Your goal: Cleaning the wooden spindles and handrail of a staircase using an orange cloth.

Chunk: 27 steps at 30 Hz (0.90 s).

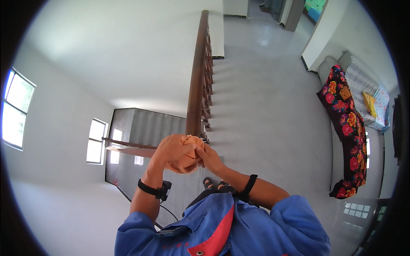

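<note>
Between my two hands is a bunched orange cloth [182, 165], folded and crumpled. My left hand [173, 148] grips it from the left side, with the fingers partly hidden by the cloth. On the other side, my right hand [209, 156] pinches its edge with the thumb on top. Both hands are above the near end of a brown wooden handrail [196, 76], which runs straight away from me over turned balusters [207, 64]. Whether the cloth touches the rail cannot be told.
Left of the rail, a grey staircase [157, 126] drops away, with another handrail [128, 144] beside it. Grey floor [262, 96] lies to the right. Along the right wall is a sofa [363, 83] and a dark floral cloth [349, 128]. My sandalled feet [208, 183] are below.
</note>
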Each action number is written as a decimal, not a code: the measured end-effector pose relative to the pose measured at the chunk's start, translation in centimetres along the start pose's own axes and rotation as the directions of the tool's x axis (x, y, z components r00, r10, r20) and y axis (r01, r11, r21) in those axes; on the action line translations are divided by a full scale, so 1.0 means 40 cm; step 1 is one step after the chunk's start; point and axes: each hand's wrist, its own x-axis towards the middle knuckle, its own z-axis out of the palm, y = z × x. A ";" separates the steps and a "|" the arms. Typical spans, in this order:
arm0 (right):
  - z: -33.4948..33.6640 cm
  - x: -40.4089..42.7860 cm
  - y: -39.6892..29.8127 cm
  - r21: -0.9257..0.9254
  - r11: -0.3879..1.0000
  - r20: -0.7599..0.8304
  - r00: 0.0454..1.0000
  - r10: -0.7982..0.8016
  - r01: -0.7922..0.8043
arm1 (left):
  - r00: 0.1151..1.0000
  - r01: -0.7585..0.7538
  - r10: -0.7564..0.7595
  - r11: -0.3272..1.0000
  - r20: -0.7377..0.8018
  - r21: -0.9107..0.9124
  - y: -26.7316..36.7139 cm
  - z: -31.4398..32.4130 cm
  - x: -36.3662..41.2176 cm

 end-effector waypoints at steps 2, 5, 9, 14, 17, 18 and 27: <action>-0.023 -0.021 -0.020 0.188 0.967 0.132 0.980 0.147 -0.170 | 0.984 0.173 -0.177 0.978 -0.026 -0.112 -0.037 0.020 -0.003; -0.063 -0.011 0.014 0.172 0.983 0.245 0.969 0.014 -0.058 | 0.971 0.239 -0.240 0.970 -0.009 -0.048 -0.015 0.014 0.008; -0.099 0.007 0.033 0.143 0.988 0.399 0.917 -0.004 -0.058 | 0.970 0.211 -0.213 0.977 -0.114 -0.028 -0.022 0.048 0.018; -0.188 0.110 -0.032 -0.044 0.995 0.414 0.904 0.101 -0.091 | 0.953 0.210 -0.079 0.867 -0.293 0.451 0.046 0.160 0.064; -0.295 0.209 -0.095 -0.155 0.957 0.347 0.894 0.284 -0.244 | 0.899 0.313 -0.152 0.879 -0.410 0.360 0.099 0.163 0.170; -0.327 0.242 -0.095 -0.129 0.989 0.308 0.945 0.107 -0.069 | 0.830 0.365 -0.194 0.898 -0.523 0.246 0.111 0.153 0.209; -0.386 0.504 -0.050 -0.163 0.986 0.514 0.856 0.058 0.032 | 0.432 0.765 -0.448 0.641 -0.782 0.056 0.005 0.186 0.426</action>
